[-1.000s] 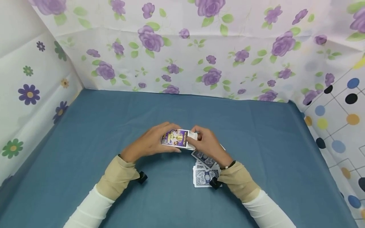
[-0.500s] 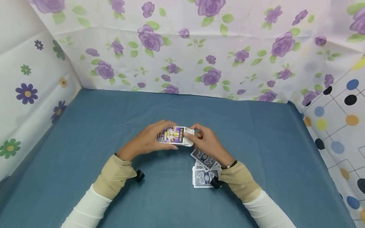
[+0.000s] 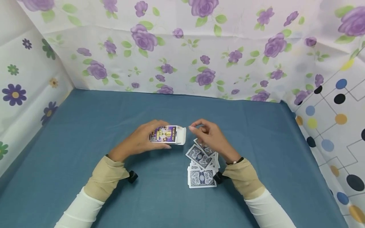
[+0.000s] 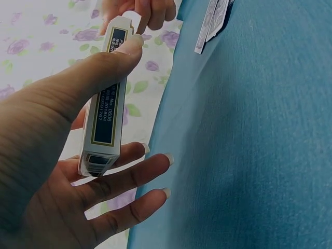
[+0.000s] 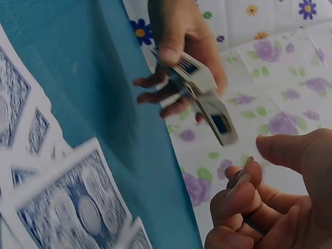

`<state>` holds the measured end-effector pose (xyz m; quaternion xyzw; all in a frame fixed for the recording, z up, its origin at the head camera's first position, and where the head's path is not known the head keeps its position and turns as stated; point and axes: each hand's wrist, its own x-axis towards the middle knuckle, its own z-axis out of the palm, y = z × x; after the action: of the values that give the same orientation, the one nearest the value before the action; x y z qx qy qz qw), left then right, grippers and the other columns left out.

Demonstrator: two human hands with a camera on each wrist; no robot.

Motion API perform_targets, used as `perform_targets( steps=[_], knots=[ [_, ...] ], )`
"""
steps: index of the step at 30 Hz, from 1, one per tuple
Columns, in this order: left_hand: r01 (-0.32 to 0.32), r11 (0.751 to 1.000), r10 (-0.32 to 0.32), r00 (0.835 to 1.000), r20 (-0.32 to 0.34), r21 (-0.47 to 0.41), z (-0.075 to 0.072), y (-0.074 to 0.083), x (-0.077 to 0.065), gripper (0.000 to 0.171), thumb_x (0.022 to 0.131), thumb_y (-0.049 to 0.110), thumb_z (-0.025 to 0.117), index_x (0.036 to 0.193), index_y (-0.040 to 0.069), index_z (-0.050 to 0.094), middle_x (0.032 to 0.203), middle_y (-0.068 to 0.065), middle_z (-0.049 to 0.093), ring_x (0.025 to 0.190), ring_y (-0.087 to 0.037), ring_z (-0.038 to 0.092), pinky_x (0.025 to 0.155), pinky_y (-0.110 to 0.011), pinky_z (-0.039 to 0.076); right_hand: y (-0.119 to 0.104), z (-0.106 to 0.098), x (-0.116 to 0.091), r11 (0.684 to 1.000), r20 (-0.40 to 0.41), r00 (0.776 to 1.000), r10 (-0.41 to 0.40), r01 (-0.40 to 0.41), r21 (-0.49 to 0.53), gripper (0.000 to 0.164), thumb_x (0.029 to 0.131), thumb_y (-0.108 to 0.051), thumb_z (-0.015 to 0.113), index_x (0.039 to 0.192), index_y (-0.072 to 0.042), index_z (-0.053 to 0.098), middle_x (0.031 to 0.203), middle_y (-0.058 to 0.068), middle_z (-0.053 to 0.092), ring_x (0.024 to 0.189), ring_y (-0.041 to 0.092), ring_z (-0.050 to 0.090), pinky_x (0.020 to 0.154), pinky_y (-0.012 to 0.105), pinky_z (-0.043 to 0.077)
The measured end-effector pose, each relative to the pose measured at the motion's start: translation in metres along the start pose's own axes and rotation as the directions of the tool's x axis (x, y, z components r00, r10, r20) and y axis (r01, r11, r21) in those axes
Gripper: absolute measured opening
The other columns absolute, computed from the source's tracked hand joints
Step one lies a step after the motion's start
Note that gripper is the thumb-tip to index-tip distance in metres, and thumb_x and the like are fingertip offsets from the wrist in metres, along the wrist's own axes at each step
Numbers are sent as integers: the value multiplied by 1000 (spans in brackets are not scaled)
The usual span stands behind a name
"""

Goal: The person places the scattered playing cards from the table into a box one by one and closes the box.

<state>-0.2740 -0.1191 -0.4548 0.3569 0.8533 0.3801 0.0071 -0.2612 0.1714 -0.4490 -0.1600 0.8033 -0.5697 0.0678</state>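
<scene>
My left hand point(image 3: 144, 136) grips a playing-card box point(image 3: 165, 134) above the cloth, its purple printed face up. In the left wrist view the thumb presses one narrow side of the box point(image 4: 106, 111), while several fingers spread free. A white flap point(image 3: 181, 136) sticks out at the box's right end; the right wrist view shows the flap point(image 5: 220, 122) folded outward. Just right of it, my right hand point(image 3: 212, 136) hovers apart from the box, thumb and forefinger separated, other fingers loosely curled, holding nothing. Below lie several loose playing cards point(image 3: 201, 179), blue-patterned backs up, overlapping in a messy pile.
A blue cloth point(image 3: 159, 190) covers the table. Floral sheeting point(image 3: 176, 63) rises along the back edge, with flowered sheeting point(image 3: 31, 95) at left and dotted sheeting point(image 3: 328, 126) at right.
My right thumb and fingers have let go of the box's flap end and moved off to the right. The left hand has shifted slightly left with the box. More of the cards shows.
</scene>
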Motion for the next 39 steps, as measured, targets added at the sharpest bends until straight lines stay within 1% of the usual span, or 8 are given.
perform_targets(
  steps=[5,9,16,23,27,32,37,39],
  knots=[
    [27,1000,-27,1000,2,-12,0,-2,0,70,76,47,81,136,22,54,121,1,59,93,-15,55,80,-38,47,2,-18,-1,999,-40,999,31,-32,-27,37,96,-34,62,115,-2,65,59,11,49,54,37,46,48,29,38],
    [45,999,-45,999,0,-17,-1,-3,0,70,76,47,81,135,22,55,119,1,59,91,-16,55,78,-38,47,5,-27,-2,996,-31,998,53,-55,-68,36,97,-36,61,116,-5,65,61,13,51,61,49,47,51,34,41],
    [79,997,-79,997,-19,10,-10,-5,-5,71,74,51,80,135,24,55,117,2,59,89,-16,55,76,-37,47,7,-31,-1,991,3,998,64,-64,-114,34,97,-34,61,114,-4,65,72,23,57,64,43,53,60,47,48],
    [84,996,-84,996,-6,18,-11,-8,-7,70,76,50,79,136,23,54,118,1,59,90,-16,55,76,-37,48,9,-40,-3,962,-4,989,151,-148,-232,32,96,-35,62,114,-8,64,87,24,61,78,42,61,71,48,51],
    [97,995,-96,995,-21,9,-11,-10,-9,70,75,48,81,135,21,55,117,0,60,88,-16,55,75,-37,48,7,-43,-4,928,19,981,191,-174,-330,38,94,-38,65,115,-7,60,87,18,61,74,32,59,66,41,48],
    [99,995,-98,995,-32,10,-12,-14,-7,71,75,50,80,136,24,54,117,2,59,86,-15,55,71,-35,49,5,-47,-10,856,42,970,239,-190,-481,46,89,-37,71,111,-1,54,87,11,57,71,23,52,63,36,44],
    [95,995,-95,995,-35,-11,-16,-15,-8,70,75,49,80,135,23,54,119,2,59,86,-16,55,71,-35,49,5,-48,-11,772,59,937,346,-248,-585,60,81,-49,76,111,-3,51,90,10,54,73,23,50,65,37,43],
    [100,995,-101,994,-40,-20,-18,-15,-9,70,75,48,81,135,23,55,118,1,60,86,-16,55,71,-35,49,5,-47,-11,753,72,928,367,-250,-609,63,79,-51,76,111,-4,50,89,10,53,73,23,49,65,37,42]
  ],
)
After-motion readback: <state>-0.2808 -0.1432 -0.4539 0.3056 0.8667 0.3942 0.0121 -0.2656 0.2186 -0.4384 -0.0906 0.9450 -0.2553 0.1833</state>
